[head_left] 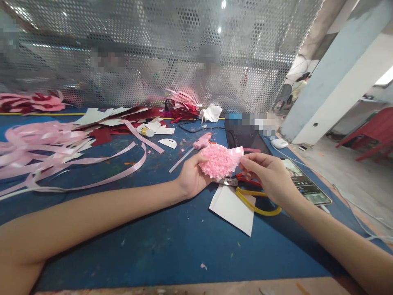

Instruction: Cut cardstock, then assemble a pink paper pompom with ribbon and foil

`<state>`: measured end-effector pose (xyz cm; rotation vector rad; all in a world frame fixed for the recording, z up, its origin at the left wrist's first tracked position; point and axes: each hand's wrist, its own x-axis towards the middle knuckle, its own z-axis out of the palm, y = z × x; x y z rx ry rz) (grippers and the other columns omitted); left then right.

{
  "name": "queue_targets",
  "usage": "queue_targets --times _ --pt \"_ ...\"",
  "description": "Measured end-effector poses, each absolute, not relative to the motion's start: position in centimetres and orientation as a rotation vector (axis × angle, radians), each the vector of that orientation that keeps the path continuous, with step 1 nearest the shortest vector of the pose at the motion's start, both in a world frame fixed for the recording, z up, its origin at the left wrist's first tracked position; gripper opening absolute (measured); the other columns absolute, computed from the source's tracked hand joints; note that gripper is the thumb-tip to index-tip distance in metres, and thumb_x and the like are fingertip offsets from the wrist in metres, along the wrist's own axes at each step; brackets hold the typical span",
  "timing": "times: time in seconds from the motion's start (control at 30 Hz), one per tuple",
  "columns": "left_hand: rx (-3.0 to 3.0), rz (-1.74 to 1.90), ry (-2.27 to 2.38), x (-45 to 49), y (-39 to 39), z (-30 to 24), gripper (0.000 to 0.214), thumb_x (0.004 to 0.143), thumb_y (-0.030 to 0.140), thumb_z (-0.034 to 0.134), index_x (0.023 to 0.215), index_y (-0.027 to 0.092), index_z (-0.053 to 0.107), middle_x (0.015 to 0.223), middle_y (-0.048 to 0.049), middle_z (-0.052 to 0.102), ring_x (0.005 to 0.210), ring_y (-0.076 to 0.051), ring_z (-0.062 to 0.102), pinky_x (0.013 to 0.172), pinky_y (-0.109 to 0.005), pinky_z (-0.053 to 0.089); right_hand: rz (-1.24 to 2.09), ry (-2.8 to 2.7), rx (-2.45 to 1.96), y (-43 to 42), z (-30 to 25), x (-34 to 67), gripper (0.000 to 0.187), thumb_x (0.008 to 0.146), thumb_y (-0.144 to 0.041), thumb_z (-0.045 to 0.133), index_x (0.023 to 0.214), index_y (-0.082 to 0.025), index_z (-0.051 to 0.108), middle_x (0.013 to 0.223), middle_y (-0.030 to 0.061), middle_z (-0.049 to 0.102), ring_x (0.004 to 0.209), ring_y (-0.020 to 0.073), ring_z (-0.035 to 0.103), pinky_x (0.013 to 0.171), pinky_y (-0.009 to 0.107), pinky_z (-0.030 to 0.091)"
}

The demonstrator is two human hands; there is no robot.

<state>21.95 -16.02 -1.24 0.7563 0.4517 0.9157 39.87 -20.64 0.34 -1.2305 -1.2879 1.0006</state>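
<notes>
My left hand (195, 174) is closed around the left side of a round pink ruffled rosette (217, 162), held above the table. A flat, shiny pink ribbon piece (236, 155) sticks out from the rosette's right side. Thumb and fingers of my right hand (264, 170) pinch the end of that ribbon piece. Below the hands lie scissors (260, 211) with yellow and red handles, partly hidden by the rosette and my right hand. They rest over a folded white card (231, 211). Just behind the rosette lies a pink glue gun (202, 141) with a glue stick (182, 159) in its back.
Loose pink ribbon (46, 141) spreads over the left of the blue table (172, 246). White and dark red sheets (113, 119) lie behind it. A lit phone (307, 184) and cables are at the right. A perforated metal screen (153, 53) stands along the back.
</notes>
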Motion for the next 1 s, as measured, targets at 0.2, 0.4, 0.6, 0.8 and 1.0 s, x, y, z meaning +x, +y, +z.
queue_targets --times 0.2,0.4,0.6,0.8,1.0 --pt "0.709 0.887 0.439 21.93 -16.08 -1.05 0.040 0.061 0.023 0.050 0.097 0.011 0.060 0.090 -0.0116 0.067 0.101 -0.030 0.059 0.089 -0.045 0.047 0.849 -1.334 -1.302 -20.87 0.61 39.76 0.023 0.071 -0.038 0.069 0.073 -0.015 0.067 0.060 0.0003 0.059 0.050 0.0088 0.046 0.048 0.023 0.040" --pt "0.715 0.851 0.442 21.86 -16.04 -1.07 0.042 0.060 0.025 0.050 0.099 0.013 0.060 0.090 -0.0112 0.067 0.101 -0.030 0.059 0.089 -0.045 0.046 0.622 -1.407 -1.369 -21.35 0.53 39.70 0.019 0.074 -0.036 0.067 0.074 -0.017 0.068 0.069 0.0023 0.065 0.055 0.0114 0.053 0.052 0.025 0.044" --pt "0.684 0.843 0.442 21.73 -15.74 -1.29 0.043 0.060 0.024 0.051 0.100 0.012 0.060 0.085 -0.0096 0.067 0.097 -0.028 0.060 0.088 -0.041 0.046 0.423 -1.490 -1.394 -21.50 0.44 39.61 0.018 0.076 -0.034 0.065 0.071 -0.017 0.067 0.064 0.0006 0.064 0.053 0.0099 0.053 0.048 0.022 0.041" --pt "0.641 0.796 0.407 21.67 -15.77 -1.25 0.049 0.057 0.020 0.049 0.104 0.010 0.057 0.088 -0.0101 0.068 0.099 -0.029 0.059 0.093 -0.042 0.043 0.418 -1.424 -1.346 -21.31 0.66 39.88 0.016 0.079 -0.031 0.062 0.072 -0.017 0.066 0.061 -0.0013 0.061 0.052 0.0082 0.051 0.048 0.020 0.042" --pt "0.627 0.671 0.377 21.52 -15.53 -1.39 0.049 0.054 0.019 0.048 0.101 0.010 0.058 0.085 -0.0108 0.067 0.098 -0.030 0.060 0.091 -0.045 0.042 0.390 -1.406 -1.323 -20.98 0.95 40.52 0.012 0.078 -0.029 0.064 0.074 -0.018 0.067 0.060 -0.0017 0.059 0.052 0.0081 0.049 0.047 0.020 0.040"
